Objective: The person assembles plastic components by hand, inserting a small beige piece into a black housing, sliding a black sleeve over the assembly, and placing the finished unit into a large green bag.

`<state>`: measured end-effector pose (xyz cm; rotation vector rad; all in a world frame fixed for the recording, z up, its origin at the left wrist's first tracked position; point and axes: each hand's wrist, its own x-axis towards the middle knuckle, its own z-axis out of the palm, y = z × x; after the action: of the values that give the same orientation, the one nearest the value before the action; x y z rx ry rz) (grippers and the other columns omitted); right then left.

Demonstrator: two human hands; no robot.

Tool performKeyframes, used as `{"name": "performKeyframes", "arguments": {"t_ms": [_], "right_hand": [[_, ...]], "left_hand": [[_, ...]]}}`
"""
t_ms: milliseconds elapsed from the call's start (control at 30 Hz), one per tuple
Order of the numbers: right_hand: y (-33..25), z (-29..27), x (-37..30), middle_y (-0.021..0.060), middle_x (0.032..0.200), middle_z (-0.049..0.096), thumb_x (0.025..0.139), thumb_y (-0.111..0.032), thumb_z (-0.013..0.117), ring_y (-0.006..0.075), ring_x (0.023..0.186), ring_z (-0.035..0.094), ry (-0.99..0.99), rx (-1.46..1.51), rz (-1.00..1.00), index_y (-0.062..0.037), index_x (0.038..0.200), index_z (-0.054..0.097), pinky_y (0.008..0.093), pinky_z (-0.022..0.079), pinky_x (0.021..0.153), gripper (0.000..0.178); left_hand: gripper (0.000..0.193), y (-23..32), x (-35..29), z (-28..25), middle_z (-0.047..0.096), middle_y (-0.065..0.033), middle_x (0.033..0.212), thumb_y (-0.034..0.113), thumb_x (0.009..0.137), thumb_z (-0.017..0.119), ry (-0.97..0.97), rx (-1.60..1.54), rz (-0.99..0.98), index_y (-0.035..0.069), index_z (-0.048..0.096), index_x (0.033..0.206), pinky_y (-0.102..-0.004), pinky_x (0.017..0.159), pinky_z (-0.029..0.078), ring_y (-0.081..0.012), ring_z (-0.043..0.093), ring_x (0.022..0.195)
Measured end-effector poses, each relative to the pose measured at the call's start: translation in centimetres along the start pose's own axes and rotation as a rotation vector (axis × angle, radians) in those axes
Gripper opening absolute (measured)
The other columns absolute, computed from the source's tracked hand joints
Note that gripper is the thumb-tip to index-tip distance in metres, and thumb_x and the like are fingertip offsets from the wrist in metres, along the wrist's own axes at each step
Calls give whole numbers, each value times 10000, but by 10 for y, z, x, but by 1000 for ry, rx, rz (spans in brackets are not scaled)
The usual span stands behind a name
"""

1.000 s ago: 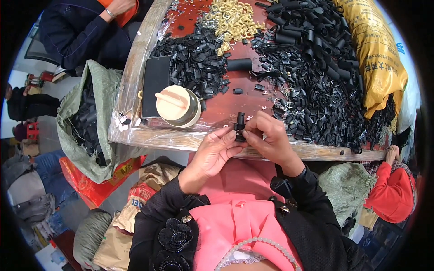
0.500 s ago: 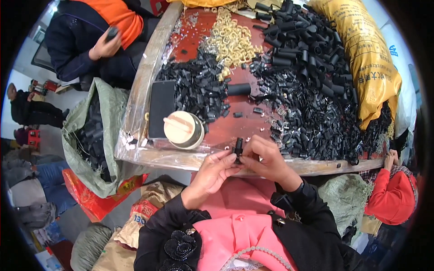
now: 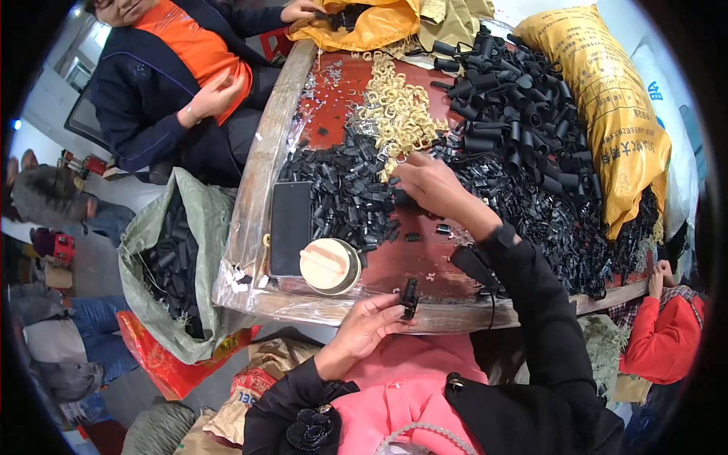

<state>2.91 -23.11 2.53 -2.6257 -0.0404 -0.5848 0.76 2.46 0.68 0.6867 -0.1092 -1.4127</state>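
Observation:
My left hand (image 3: pixel 371 322) is closed in a pinch on a small black plastic part (image 3: pixel 409 298), upright at the table's near edge. My right hand (image 3: pixel 436 187) is stretched out over the table, at the lower end of a heap of cream-coloured rings (image 3: pixel 406 102). Its fingers are curled together, and whatever lies between the fingertips is hidden. Left of that hand spreads a pile of small black plastic pieces (image 3: pixel 345 189). A black cone-shaped piece (image 3: pixel 472 264) with a cord hangs by my right sleeve.
A round cream-lidded container (image 3: pixel 330 265) stands beside a dark flat phone-like slab (image 3: pixel 290 227). Black tubes (image 3: pixel 516 98) and more small black parts (image 3: pixel 531 212) heap up at right, against a yellow sack (image 3: pixel 599 98). A co-worker (image 3: pixel 182 83) sits at the far left, near an open green sack (image 3: pixel 136 280).
My right hand has left the black part and reached forward to the cream rings. My left hand keeps the part. The view has shifted, and the co-worker's other hand now shows at a yellow bag.

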Motion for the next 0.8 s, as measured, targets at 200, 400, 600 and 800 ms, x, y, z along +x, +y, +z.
{"name": "performKeyframes", "arguments": {"t_ms": [200, 400, 600, 800], "right_hand": [[29, 39, 25, 144, 840, 509, 727, -104, 505, 329, 798, 511, -134, -158, 254, -56, 827, 486, 407, 420, 630, 113], [29, 26, 11, 137, 765, 524, 778, -167, 491, 307, 629, 519, 94, 62, 316, -55, 810, 462, 354, 425, 551, 120], [-37, -11, -55, 23, 695, 509, 827, -155, 470, 77, 605, 481, 82, 752, 510, -19, 830, 500, 235, 407, 528, 139], [-113, -27, -107, 31, 877, 480, 772, -90, 542, 81, 716, 474, 202, 1163, 516, 3, 776, 567, 206, 408, 615, 97]], "left_hand": [[258, 0, 1, 0, 551, -129, 966, 50, 819, 479, 11, -26, 20, -72, 465, 1046, -280, 734, 484, -206, 572, 830], [268, 1, 8, -3, 552, -142, 965, 65, 819, 481, -5, -11, 61, -65, 458, 1052, -262, 712, 488, -196, 579, 809], [251, -6, 12, 3, 559, -109, 943, 55, 819, 477, 73, 27, 166, -47, 472, 1048, -262, 730, 479, -190, 571, 823], [281, -18, 11, 19, 548, -101, 978, 84, 830, 467, 109, 25, 156, -39, 446, 1082, -247, 738, 477, -179, 564, 852]]}}
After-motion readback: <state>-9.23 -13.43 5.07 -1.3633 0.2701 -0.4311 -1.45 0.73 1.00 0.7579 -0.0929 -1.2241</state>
